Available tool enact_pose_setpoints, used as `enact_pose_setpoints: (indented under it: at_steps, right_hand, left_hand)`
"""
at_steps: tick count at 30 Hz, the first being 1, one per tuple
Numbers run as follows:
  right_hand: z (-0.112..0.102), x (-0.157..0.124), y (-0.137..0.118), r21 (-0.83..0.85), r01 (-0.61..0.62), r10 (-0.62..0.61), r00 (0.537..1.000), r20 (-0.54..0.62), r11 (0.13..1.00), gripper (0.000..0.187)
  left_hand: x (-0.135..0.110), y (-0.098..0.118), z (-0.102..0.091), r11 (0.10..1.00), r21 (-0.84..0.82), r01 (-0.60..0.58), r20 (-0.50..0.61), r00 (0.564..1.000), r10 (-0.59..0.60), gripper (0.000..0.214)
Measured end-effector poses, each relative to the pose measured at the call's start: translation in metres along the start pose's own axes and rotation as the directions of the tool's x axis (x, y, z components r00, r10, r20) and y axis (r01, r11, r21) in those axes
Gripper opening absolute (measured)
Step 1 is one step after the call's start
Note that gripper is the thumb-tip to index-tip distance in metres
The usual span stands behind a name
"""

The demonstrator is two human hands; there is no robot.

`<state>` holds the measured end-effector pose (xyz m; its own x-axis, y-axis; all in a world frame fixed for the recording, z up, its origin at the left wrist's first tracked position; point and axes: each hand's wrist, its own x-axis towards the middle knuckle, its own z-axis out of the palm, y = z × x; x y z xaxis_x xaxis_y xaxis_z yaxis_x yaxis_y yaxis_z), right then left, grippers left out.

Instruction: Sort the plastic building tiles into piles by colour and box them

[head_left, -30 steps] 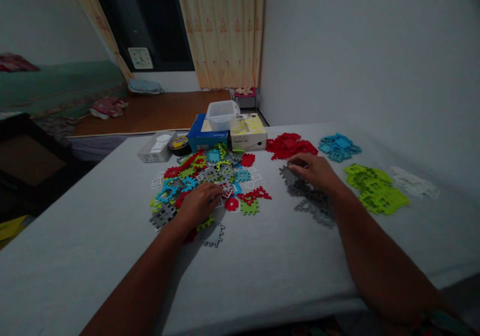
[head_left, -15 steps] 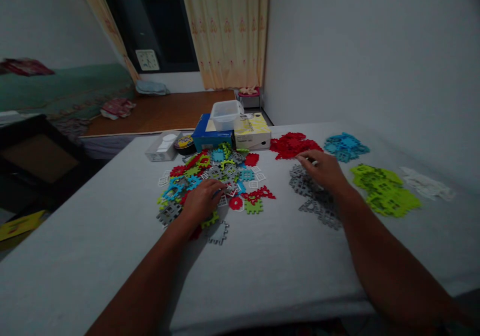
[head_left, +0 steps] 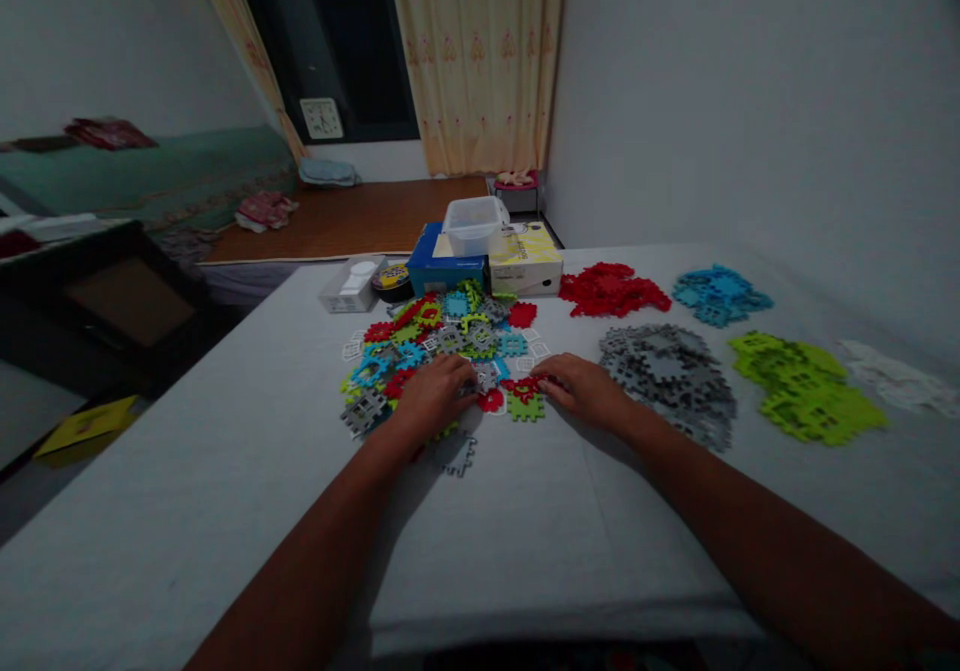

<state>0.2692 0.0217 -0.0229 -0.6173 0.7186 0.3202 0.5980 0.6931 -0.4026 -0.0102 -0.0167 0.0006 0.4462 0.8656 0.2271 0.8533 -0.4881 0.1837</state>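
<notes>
My left hand (head_left: pixel 435 393) rests on the near side of a mixed pile of flat plastic interlocking pieces (head_left: pixel 409 354). Its fingers are closed at a grey piece (head_left: pixel 486 379); the fingertips hide what is between them. To the right of the pile, my right hand (head_left: pixel 583 387) pinches the end of a red interlocking piece (head_left: pixel 520 388). Under that piece lies a green square piece (head_left: pixel 526 409), and a round red piece (head_left: pixel 490 401) is beside it. A grey-edged piece (head_left: pixel 457 454) lies alone nearest me.
Single-colour heaps stand on the right: red (head_left: pixel 615 290), blue (head_left: pixel 721 295), grey (head_left: pixel 667 381), green (head_left: pixel 808 388) and white (head_left: pixel 898 376). Behind the pile are a blue box (head_left: pixel 448 273), a yellow-white box (head_left: pixel 526 261) with a clear tub (head_left: pixel 475 226) on top, and a clear container (head_left: pixel 349 289).
My right hand has moved left from between the red and grey heaps to the red piece by the mixed pile. My left hand stays at the pile. The view has turned slightly left.
</notes>
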Motion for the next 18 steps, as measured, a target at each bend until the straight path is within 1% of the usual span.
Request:
enact_pose_setpoints:
  at_steps: [4,5,7,9,11,13,15,17,18]
  right_hand:
    - [0.001,0.000,-0.005,0.054,0.014,-0.014,1.000,-0.010,0.998,0.024]
    - [0.002,0.000,-0.006,0.067,0.018,-0.017,1.000,-0.023,0.998,0.023]
    - [0.002,-0.001,-0.008,0.086,0.022,-0.017,0.998,-0.064,0.996,0.022]
    - [0.003,0.000,-0.009,0.101,0.024,-0.013,0.994,-0.109,0.995,0.021]
    - [0.002,0.000,-0.012,0.117,0.021,-0.003,0.989,-0.148,0.993,0.021]
    - [0.001,0.000,-0.016,0.149,0.018,0.008,0.985,-0.171,0.989,0.024]
    - [0.001,0.000,-0.022,0.195,0.037,-0.002,0.984,-0.177,0.980,0.027]
    - [0.002,0.000,-0.029,0.227,0.083,-0.043,0.983,-0.179,0.970,0.031]
    - [0.003,0.000,-0.032,0.233,0.109,-0.067,0.981,-0.180,0.966,0.030]
  left_hand:
    - [-0.002,-0.002,-0.001,1.000,-0.005,0.015,-0.020,1.000,-0.015,0.013]
    - [-0.002,-0.004,-0.001,1.000,0.007,0.030,-0.049,0.998,-0.030,0.014]
    - [-0.002,-0.007,-0.002,0.997,0.040,0.064,-0.140,0.988,-0.058,0.016]
    - [-0.002,-0.010,-0.003,0.995,0.054,0.089,-0.241,0.968,-0.074,0.018]
    - [-0.001,-0.010,-0.003,0.996,0.023,0.090,-0.309,0.948,-0.078,0.018]
    - [0.000,-0.006,-0.003,0.997,-0.063,0.045,-0.328,0.943,-0.063,0.018]
    - [0.000,0.003,-0.002,0.984,-0.171,-0.040,-0.316,0.949,-0.016,0.017]
    - [0.001,0.013,0.001,0.959,-0.262,-0.110,-0.289,0.957,0.031,0.017]
    - [0.001,0.017,0.002,0.948,-0.292,-0.126,-0.275,0.960,0.043,0.017]
